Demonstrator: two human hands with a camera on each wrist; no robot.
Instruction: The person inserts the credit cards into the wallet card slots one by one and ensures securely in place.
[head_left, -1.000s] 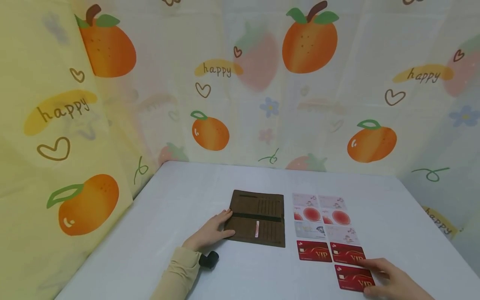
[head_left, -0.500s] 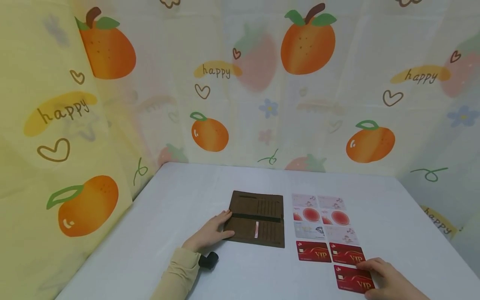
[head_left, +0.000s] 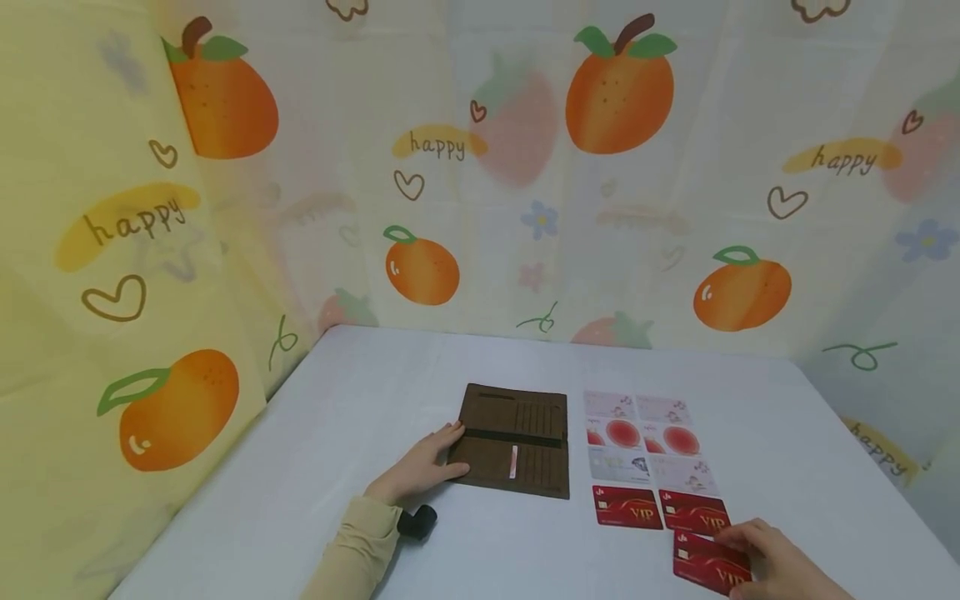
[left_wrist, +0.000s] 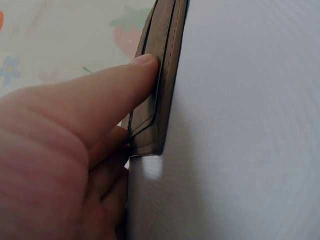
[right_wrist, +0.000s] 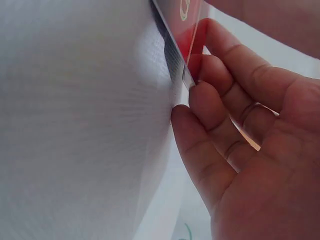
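Note:
A brown wallet (head_left: 543,483) lies unfolded, a pink-and-white strip (head_left: 513,462) showing in a slot. My left hand (head_left: 417,465) rests relaxed along its left edge; in the left wrist view that hand (left_wrist: 65,125) has its thumb on the brown leather (left_wrist: 159,40). The nearest red VIP card (head_left: 701,560) is pinched by my right hand (head_left: 783,558) at its right side. In the right wrist view this card (right_wrist: 182,25) stands tilted, its edge off the white surface, with the right hand's fingers (right_wrist: 209,104) at it; the thumb's grip is partly hidden.
Two more red VIP cards, one left (head_left: 627,507) and one right (head_left: 693,512), lie just beyond the held card. Several pale and pink cards (head_left: 617,465) form two columns behind them, right of the wallet. Printed curtains (head_left: 495,250) border the white table (head_left: 360,375).
The nearest red card has shifted slightly and tilted up in my right hand's fingers, which have moved a little round its right edge. My left hand stays at the wallet.

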